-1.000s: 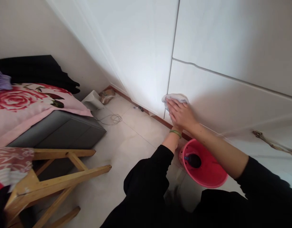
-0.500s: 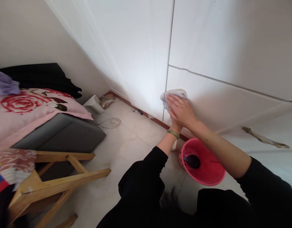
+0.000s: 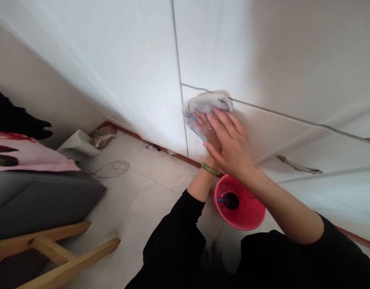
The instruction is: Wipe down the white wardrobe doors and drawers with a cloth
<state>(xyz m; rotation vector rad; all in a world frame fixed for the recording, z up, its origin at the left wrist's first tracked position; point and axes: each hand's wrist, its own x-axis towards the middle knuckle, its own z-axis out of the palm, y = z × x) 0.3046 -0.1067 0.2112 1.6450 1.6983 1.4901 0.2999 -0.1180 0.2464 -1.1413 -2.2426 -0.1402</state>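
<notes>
A whitish cloth (image 3: pixel 207 103), bunched along its top and with a blue line at its edge, lies against the lower front panel of the white cabinet (image 3: pixel 137 72). My left hand (image 3: pixel 210 135), with a green bangle at the wrist and a ring, holds the cloth against that panel. Partly covering it is my right hand (image 3: pixel 234 144), its fingers stretched out and its thumb apart. The right fingertips touch the cloth's lower edge. Some of my left hand is hidden beneath the right.
Below my hands stands a pink bucket (image 3: pixel 249 208) with a dark round object (image 3: pixel 231 201) inside. A metal handle (image 3: pixel 299 164) juts from the cabinet. To the left are a wooden frame (image 3: pixel 61 249), a grey padded piece (image 3: pixel 46 196) and a coiled cable (image 3: pixel 120 166) on the floor.
The cloth and both hands have moved upward on the panel, nearer the horizontal seam. My right fingers have spread a little. The view has shifted right, so everything else sits further left.
</notes>
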